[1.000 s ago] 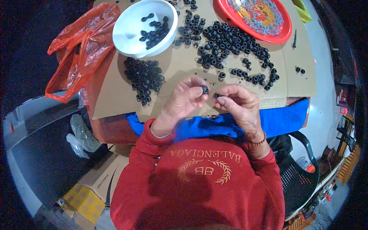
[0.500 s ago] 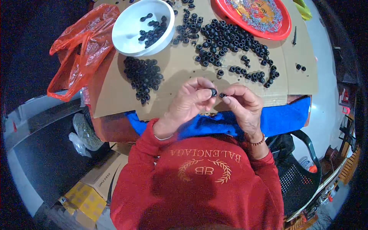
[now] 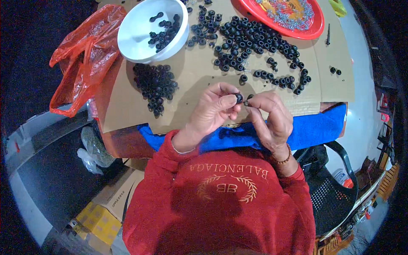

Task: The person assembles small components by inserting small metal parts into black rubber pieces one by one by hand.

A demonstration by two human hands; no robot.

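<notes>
Left hand (image 3: 214, 109) pinches black ring (image 3: 239, 98) beside right hand (image 3: 272, 119).

The scene is viewed by 1 head-worn fisheye camera, steeply downward and close, onto the desk (image 3: 204, 85) ahead.

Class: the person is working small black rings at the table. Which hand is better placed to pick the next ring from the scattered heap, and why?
Probably the right hand. The scattered rings lie up and to its side, nearer than to the left hand, whose fingers pinch a black ring. The right's fingers look busy on a small part too.
</notes>
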